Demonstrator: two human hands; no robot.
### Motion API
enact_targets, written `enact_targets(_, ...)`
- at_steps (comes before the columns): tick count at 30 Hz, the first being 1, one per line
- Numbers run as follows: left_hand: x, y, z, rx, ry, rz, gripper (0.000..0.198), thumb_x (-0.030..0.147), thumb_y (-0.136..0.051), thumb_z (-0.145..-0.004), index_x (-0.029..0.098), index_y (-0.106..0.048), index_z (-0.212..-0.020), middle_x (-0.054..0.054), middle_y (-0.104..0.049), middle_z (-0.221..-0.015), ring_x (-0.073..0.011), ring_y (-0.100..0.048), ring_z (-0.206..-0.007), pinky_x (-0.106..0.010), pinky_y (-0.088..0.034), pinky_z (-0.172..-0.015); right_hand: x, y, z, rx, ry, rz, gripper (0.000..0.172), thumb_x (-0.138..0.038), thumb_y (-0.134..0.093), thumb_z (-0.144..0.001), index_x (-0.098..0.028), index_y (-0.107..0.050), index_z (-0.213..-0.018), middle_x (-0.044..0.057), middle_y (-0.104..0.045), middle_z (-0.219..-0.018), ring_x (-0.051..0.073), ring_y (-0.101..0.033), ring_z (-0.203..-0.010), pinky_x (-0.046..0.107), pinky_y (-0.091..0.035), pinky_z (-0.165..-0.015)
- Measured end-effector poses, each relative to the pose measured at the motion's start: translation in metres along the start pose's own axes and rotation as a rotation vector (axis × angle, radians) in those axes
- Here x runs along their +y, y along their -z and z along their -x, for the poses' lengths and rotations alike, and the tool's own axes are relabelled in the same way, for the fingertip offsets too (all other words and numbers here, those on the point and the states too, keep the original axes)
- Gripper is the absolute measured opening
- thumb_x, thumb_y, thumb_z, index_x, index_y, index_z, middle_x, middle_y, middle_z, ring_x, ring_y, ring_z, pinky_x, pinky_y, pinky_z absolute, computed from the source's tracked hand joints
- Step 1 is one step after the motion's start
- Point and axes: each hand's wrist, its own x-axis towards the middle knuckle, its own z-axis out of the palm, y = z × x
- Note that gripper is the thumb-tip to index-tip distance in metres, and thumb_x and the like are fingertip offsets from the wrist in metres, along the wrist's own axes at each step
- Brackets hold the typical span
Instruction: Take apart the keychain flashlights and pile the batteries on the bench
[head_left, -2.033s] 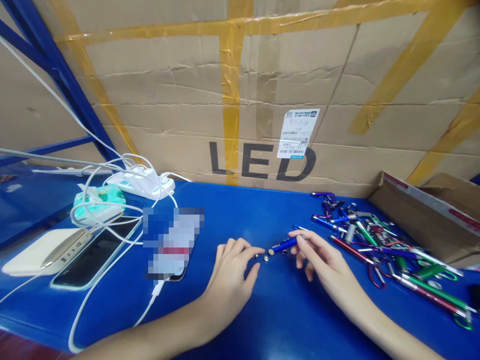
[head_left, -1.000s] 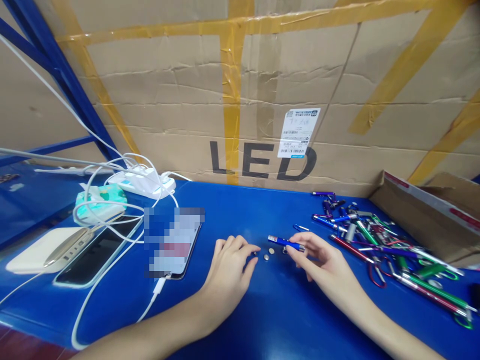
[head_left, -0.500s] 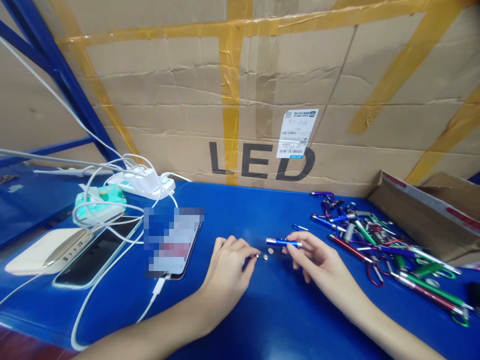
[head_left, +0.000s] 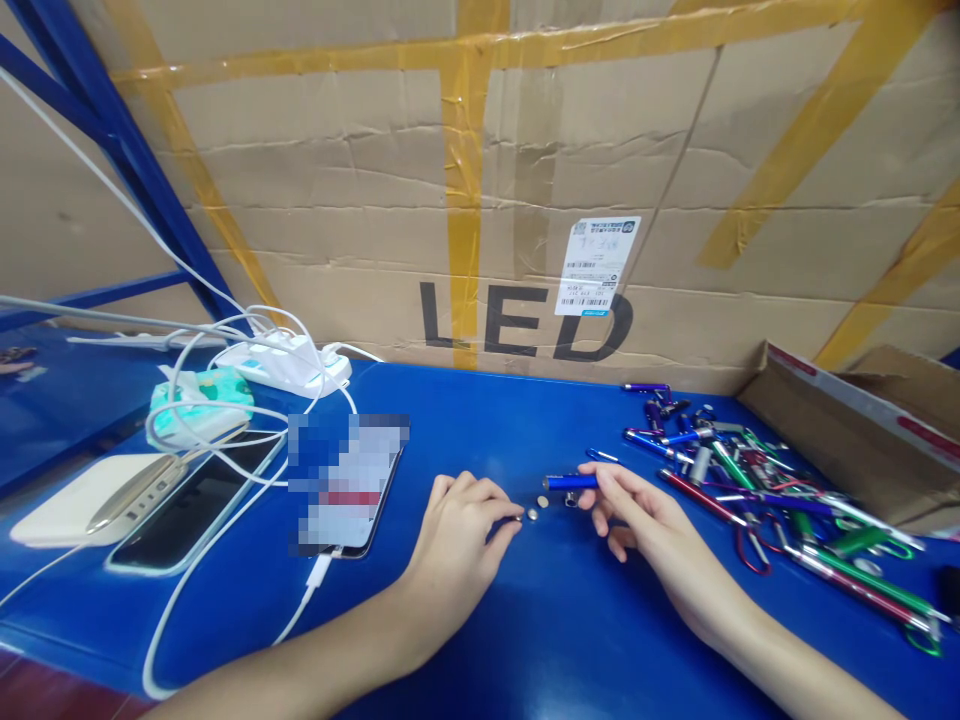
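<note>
My right hand (head_left: 645,515) pinches a small blue pen-shaped light (head_left: 570,483) and holds it level, just above the blue table (head_left: 525,620), its open end pointing left. My left hand (head_left: 461,545) rests on the table with thumb and forefinger pinched on a tiny button cell (head_left: 517,519). Two more button cells (head_left: 537,508) lie loose on the table between my hands. A small silver cap (head_left: 571,500) lies just under the light.
A heap of coloured pen lights with clips (head_left: 757,490) lies at the right, beside an open cardboard tray (head_left: 840,420). A phone (head_left: 341,490), a tablet (head_left: 180,515), a power strip (head_left: 289,365) and white cables (head_left: 225,440) sit at the left. A large LED carton (head_left: 525,180) stands behind.
My right hand turned the blue light from tilted to level and drew it slightly right. My left fingers closed on a button cell beside the loose ones.
</note>
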Motion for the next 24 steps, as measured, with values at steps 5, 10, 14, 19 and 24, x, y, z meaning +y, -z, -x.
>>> enact_targets(5,0.0,0.0,0.0,0.004,0.019,0.024,0.012,0.019,-0.059,-0.082,0.024,-0.07,-0.085,0.003,-0.07,-0.087,-0.0165,-0.055,-0.077,-0.034,-0.031,-0.07,-0.001,0.0,-0.001,0.016,-0.002,-0.005,0.046,-0.057,-0.058,-0.073,-0.016,-0.059,-0.096,0.001,-0.054,-0.07,0.01,-0.046,-0.056,0.018,-0.036,-0.04)
enact_targets(10,0.002,0.0,0.0,0.011,0.02,0.04,0.014,0.017,-0.059,-0.082,0.025,-0.069,-0.087,0.002,-0.07,-0.087,-0.0168,-0.055,-0.077,-0.033,-0.031,-0.068,0.001,0.005,-0.005,0.046,0.023,0.057,0.045,-0.054,-0.062,-0.071,-0.015,-0.059,-0.094,-0.003,-0.048,-0.059,0.008,-0.04,-0.048,0.018,-0.034,-0.039)
enact_targets(14,0.003,-0.001,0.001,0.015,0.016,0.069,0.015,0.016,-0.059,-0.081,0.025,-0.069,-0.085,0.002,-0.07,-0.086,-0.0163,-0.056,-0.076,-0.032,-0.031,-0.068,0.002,0.009,-0.009,0.104,0.124,0.129,0.041,-0.049,-0.067,-0.068,-0.016,-0.059,-0.091,-0.006,-0.041,-0.056,0.006,-0.037,-0.044,0.017,-0.032,-0.038)
enact_targets(19,0.004,-0.002,0.003,0.018,0.002,0.078,0.018,0.012,-0.059,-0.08,0.026,-0.068,-0.088,0.003,-0.068,-0.088,-0.0153,-0.055,-0.078,-0.031,-0.032,-0.07,0.003,0.017,-0.014,0.103,0.243,0.382,0.032,-0.046,-0.057,-0.076,-0.018,-0.058,-0.093,0.0,-0.053,-0.066,0.011,-0.05,-0.05,0.019,-0.037,-0.038)
enact_targets(24,0.008,-0.003,0.003,0.023,-0.046,0.105,0.02,0.011,-0.056,-0.082,0.023,-0.066,-0.093,0.002,-0.067,-0.099,-0.0162,-0.055,-0.087,-0.032,-0.035,-0.075,0.005,0.028,-0.018,0.079,0.321,0.877,0.021,-0.039,-0.047,-0.082,-0.023,-0.058,-0.09,0.001,-0.063,-0.071,0.014,-0.056,-0.05,0.024,-0.041,-0.046)
